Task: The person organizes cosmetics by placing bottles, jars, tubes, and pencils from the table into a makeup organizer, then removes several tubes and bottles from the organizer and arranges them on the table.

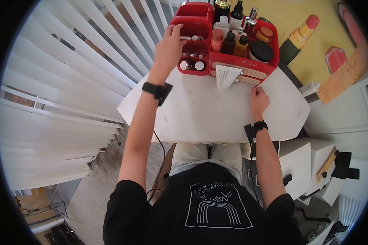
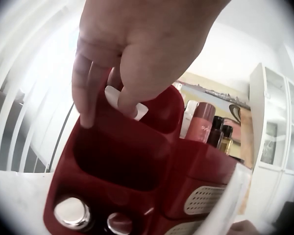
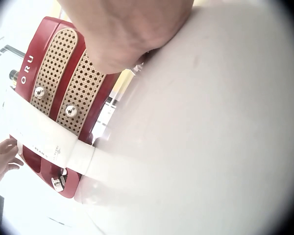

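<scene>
A red cosmetics organizer (image 1: pixel 243 61) stands at the far side of the white table. My left hand (image 1: pixel 167 51) reaches over its left part. In the left wrist view, that hand's thumb and fingers pinch a white, flat-ended thing (image 2: pixel 140 112) at a compartment; its middle is hidden behind the thumb. My right hand (image 1: pixel 259 102) is low by the organizer's front right corner, fingers curled in; its fingertips are mostly hidden in the right wrist view (image 3: pixel 132 34). A white cream tube (image 1: pixel 227 76) stands on its cap before the woven-front drawers (image 3: pixel 78 93).
Several bottles and jars, among them a black-lidded jar (image 1: pixel 261 52) and a pink-capped bottle (image 1: pixel 217 40), fill the organizer's right part. Silver-capped bottles (image 1: pixel 185 64) sit at its front left. White vertical blinds (image 1: pixel 69 73) hang at left; a painted yellow panel (image 1: pixel 292 24) stands behind.
</scene>
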Demonstrator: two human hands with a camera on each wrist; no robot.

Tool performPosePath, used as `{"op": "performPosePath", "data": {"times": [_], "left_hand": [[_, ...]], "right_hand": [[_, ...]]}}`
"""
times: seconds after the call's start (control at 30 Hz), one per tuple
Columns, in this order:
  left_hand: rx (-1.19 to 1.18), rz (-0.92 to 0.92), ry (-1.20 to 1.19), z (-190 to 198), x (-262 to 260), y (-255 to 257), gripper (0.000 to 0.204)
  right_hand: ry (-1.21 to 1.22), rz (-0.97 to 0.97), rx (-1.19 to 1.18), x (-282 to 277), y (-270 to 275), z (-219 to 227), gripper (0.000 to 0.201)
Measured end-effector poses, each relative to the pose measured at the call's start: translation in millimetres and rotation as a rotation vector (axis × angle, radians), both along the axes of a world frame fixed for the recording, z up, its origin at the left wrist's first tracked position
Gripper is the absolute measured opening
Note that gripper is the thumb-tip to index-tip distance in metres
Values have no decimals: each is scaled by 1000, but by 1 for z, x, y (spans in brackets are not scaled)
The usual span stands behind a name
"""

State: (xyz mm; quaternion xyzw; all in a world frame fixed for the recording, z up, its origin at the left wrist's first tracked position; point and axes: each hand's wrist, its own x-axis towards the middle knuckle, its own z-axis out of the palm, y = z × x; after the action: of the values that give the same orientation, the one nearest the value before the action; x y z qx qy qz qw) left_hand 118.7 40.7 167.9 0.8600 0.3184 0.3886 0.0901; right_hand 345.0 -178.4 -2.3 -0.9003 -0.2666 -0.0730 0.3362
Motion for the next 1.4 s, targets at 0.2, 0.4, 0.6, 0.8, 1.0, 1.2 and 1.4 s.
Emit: {"op": "performPosePath", "data": {"times": [0.2, 0.4, 0.6, 0.8, 1.0, 1.2, 1.4], "left_hand": [[-31, -68, 331, -12, 4, 37, 23], [-42, -97, 237, -5, 6, 39, 23], [-45, -77, -261, 29, -17, -17, 19], [-269, -104, -351, 0, -29, -65, 19], [-178, -391, 85, -48, -23, -92, 14], [-461, -472, 61, -68, -19, -94, 14], [-709, -424, -42, -80, -21, -104, 30]], "right_hand": [[-7, 4, 20, 1, 1, -2, 32], [-27, 8, -2, 2, 0, -3, 32], [-9, -6, -7, 1, 1, -2, 32], [-29, 10, -5, 2, -1, -3, 33], [-27, 1, 40, 1, 1, -3, 33], [153, -56, 754, -5, -3, 25, 33], [85, 568, 739, -80, 39, 155, 27]]}}
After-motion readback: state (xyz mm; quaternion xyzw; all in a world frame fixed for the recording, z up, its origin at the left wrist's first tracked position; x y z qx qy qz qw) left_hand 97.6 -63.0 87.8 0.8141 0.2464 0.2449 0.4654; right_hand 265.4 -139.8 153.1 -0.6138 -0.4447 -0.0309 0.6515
